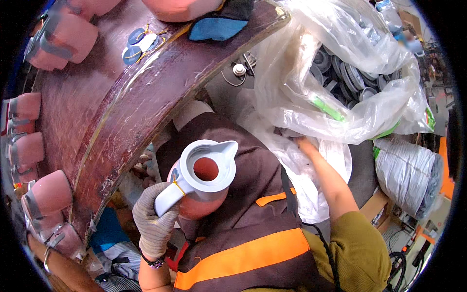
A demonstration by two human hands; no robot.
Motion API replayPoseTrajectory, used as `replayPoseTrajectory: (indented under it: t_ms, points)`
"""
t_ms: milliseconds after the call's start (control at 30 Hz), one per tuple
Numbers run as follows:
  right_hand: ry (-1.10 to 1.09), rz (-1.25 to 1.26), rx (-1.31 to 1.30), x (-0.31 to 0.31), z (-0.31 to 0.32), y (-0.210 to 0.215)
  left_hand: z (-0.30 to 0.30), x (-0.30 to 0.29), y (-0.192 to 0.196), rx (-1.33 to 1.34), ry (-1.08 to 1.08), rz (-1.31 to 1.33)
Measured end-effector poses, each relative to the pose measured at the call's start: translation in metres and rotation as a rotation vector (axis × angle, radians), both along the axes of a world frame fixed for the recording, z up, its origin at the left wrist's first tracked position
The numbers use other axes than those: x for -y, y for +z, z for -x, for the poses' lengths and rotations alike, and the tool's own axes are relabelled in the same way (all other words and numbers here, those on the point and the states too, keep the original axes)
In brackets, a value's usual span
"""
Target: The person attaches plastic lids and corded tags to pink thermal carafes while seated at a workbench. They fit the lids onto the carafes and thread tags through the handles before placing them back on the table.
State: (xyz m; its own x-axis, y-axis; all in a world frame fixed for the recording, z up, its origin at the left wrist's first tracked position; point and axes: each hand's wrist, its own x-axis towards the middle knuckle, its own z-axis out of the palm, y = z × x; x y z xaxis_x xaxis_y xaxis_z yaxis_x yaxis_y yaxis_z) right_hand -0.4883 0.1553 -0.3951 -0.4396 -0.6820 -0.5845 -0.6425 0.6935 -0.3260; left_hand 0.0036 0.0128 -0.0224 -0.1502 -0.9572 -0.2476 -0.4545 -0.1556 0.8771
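Note:
My left hand, in a striped grey knit glove, is closed round the grey handle of a pink jug. The jug is upright over my lap. Its grey collar and spout point away to the right, and the round mouth has no lid on it. A yellow string is looped at the handle. My right hand is bare and reaches in among white plastic sheeting below a big clear bag. Plastic covers its fingers, so what they do is hidden. Grey round lids fill the bag.
A worn dark red table curves along my left. Several pink jugs line its far edge. Blue and white round tags with yellow strings lie on it. A wrapped roll stands at right. Another person's arm is at lower left.

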Motion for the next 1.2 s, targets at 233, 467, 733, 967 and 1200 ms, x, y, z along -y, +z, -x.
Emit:
replayPoseTrajectory:
  t_ms: [233,467,733,967,1200]
  points:
    - [0.023,0.043,-0.480,0.044,0.081,0.020,0.017,-0.002,0.005,0.108,0.025,-0.022]
    - [0.343,-0.339,-0.287,-0.015,-0.012,0.020,0.022,-0.006,0.003,0.130,0.004,0.030]
    - [0.064,-0.315,0.224,-0.013,0.015,0.066,0.016,-0.012,0.000,0.044,-0.001,0.069]
    - [-0.174,0.479,1.115,0.114,-0.124,0.270,0.004,-0.017,-0.004,-0.008,-0.110,0.064]
    - [0.101,0.744,1.317,0.160,-0.218,0.359,-0.002,-0.021,-0.001,-0.033,-0.127,0.104]
